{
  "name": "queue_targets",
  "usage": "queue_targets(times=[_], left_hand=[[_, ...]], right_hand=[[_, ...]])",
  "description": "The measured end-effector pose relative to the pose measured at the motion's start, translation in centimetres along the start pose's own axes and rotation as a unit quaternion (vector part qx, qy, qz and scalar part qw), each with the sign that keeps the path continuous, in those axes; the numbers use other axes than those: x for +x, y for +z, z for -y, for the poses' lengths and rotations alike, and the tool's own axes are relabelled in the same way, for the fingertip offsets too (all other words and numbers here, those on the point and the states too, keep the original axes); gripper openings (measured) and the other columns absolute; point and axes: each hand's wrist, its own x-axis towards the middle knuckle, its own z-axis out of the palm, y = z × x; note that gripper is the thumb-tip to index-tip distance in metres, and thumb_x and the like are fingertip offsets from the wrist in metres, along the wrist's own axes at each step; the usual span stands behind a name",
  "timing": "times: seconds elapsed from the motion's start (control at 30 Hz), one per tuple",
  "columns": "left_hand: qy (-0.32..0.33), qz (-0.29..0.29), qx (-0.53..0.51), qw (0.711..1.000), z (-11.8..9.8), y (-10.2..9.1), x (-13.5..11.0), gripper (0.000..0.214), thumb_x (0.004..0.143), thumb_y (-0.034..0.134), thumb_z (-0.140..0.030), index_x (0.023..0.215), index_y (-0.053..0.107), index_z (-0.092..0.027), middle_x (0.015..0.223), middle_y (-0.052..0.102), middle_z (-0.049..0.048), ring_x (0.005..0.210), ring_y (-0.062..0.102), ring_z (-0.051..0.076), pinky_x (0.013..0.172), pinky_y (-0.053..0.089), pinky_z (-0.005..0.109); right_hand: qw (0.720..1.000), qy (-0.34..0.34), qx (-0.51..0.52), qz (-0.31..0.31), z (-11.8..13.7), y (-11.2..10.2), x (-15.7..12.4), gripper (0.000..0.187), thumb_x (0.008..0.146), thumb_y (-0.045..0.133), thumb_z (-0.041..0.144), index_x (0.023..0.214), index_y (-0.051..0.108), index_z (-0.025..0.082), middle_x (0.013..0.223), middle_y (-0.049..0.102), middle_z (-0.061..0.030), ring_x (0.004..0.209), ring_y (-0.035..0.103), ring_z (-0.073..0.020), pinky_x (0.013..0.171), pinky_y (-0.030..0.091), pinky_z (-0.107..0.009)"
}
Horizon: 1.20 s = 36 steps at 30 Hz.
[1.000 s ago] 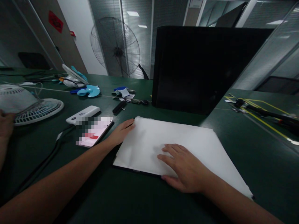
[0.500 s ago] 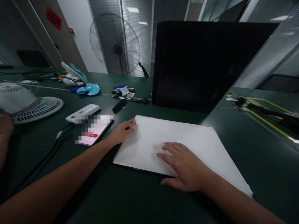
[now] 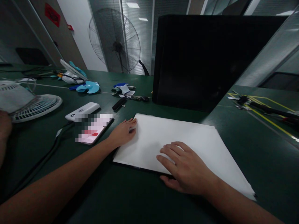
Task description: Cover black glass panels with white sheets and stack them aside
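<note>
A large white sheet [image 3: 201, 143] lies flat on the dark green table [image 3: 130, 199], over a thin dark board whose edge shows along the near side. My left hand [image 3: 122, 132] rests at the sheet's far left corner, fingers curled on its edge. My right hand [image 3: 184, 168] lies on the sheet's near edge, fingers spread and pressing down, thumb over the board's edge.
A phone [image 3: 94, 132] with a lit screen and a white power bank [image 3: 81, 111] lie left of the sheet, with a cable [image 3: 46, 158]. A black panel [image 3: 205, 59] stands behind. Fan parts [image 3: 35, 105], blue blades [image 3: 87, 87], another person's hand [image 3: 4, 124] at far left.
My right hand's fingers have lifted and arched slightly on the sheet. My left hand has curled a little more at the corner. The view has tilted down slightly.
</note>
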Motion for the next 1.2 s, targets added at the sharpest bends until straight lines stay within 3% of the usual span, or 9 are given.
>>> queue_targets(times=[0.13,0.3,0.43,0.6,0.73,0.83,0.9,1.07,1.2], left_hand=[[-0.025,-0.02,-0.046,0.998,-0.2,-0.4,-0.1,0.053,0.086,0.052,-0.03,0.137,0.066,-0.022,0.152,0.054,0.0064,0.144,0.049,0.031,0.123,0.031,0.052],[-0.071,-0.003,-0.113,0.991,0.1,-1.3,0.1,0.052,0.087,0.059,-0.038,0.135,0.068,-0.02,0.151,0.055,0.0063,0.142,0.051,0.032,0.124,0.03,0.049],[-0.109,0.013,-0.227,0.968,0.8,-1.5,0.4,0.05,0.091,0.058,-0.044,0.133,0.07,-0.022,0.15,0.057,0.0031,0.143,0.05,0.027,0.125,0.027,0.042],[-0.138,-0.02,-0.307,0.941,1.3,-1.8,0.5,0.046,0.091,0.045,-0.026,0.126,0.074,-0.024,0.146,0.062,0.0,0.141,0.052,0.023,0.126,0.025,0.041],[-0.102,0.015,-0.312,0.944,1.7,-2.3,0.4,0.053,0.084,0.046,-0.019,0.13,0.071,-0.025,0.15,0.059,-0.0013,0.142,0.051,0.023,0.124,0.03,0.044],[-0.033,0.029,-0.278,0.96,1.9,-2.5,0.2,0.053,0.087,0.054,-0.027,0.138,0.064,-0.026,0.155,0.053,0.0006,0.144,0.048,0.025,0.124,0.029,0.046],[-0.021,0.025,-0.236,0.971,1.8,-2.5,0.0,0.054,0.089,0.056,-0.032,0.142,0.06,-0.028,0.158,0.05,0.0011,0.146,0.045,0.027,0.125,0.027,0.049],[-0.034,0.019,-0.142,0.989,0.5,-2.3,0.1,0.051,0.093,0.054,-0.032,0.144,0.058,-0.03,0.158,0.048,0.0005,0.151,0.037,0.031,0.125,0.019,0.062],[-0.033,0.017,-0.104,0.994,-0.1,-2.1,0.2,0.051,0.092,0.056,-0.03,0.143,0.058,-0.033,0.158,0.048,-0.001,0.152,0.033,0.033,0.124,0.017,0.066]], right_hand=[[0.994,-0.064,-0.051,-0.072,1.1,-0.2,0.3,0.02,0.097,0.053,0.026,0.106,0.069,0.017,0.105,0.072,-0.01,0.092,0.064,-0.0232,0.082,0.051,-0.041],[0.981,-0.122,-0.076,-0.131,1.5,-0.9,0.0,0.022,0.097,0.051,0.016,0.102,0.072,0.015,0.098,0.073,-0.0095,0.088,0.066,-0.0216,0.075,0.052,-0.039],[0.966,-0.16,-0.091,-0.184,0.8,-1.5,-0.5,0.023,0.094,0.052,0.014,0.099,0.073,0.009,0.098,0.074,-0.0125,0.085,0.068,-0.0226,0.068,0.054,-0.038],[0.954,-0.188,-0.124,-0.2,0.0,-2.6,-1.1,0.026,0.094,0.051,0.012,0.104,0.074,0.005,0.105,0.075,-0.016,0.094,0.071,-0.0258,0.067,0.057,-0.036],[0.957,-0.164,-0.135,-0.197,-0.5,-4.3,-1.7,0.03,0.095,0.05,0.01,0.112,0.072,0.002,0.118,0.072,-0.0201,0.107,0.07,-0.0294,0.073,0.06,-0.038],[0.956,-0.15,-0.139,-0.212,-1.2,-5.2,-2.2,0.028,0.094,0.053,0.008,0.115,0.071,0.001,0.124,0.069,-0.0222,0.115,0.067,-0.0309,0.08,0.061,-0.04],[0.953,-0.148,-0.141,-0.222,-1.8,-5.4,-2.5,0.027,0.094,0.055,0.007,0.115,0.07,0.001,0.125,0.068,-0.0227,0.117,0.067,-0.0304,0.082,0.061,-0.041],[0.95,-0.14,-0.135,-0.243,-3.5,-3.5,-2.9,0.029,0.089,0.068,0.01,0.118,0.069,0.005,0.121,0.071,-0.0181,0.109,0.069,-0.0269,0.081,0.06,-0.04],[0.943,-0.137,-0.143,-0.268,-4.2,-1.8,-2.6,0.031,0.081,0.08,0.015,0.109,0.071,0.008,0.105,0.075,-0.0119,0.094,0.071,-0.023,0.075,0.059,-0.036]])
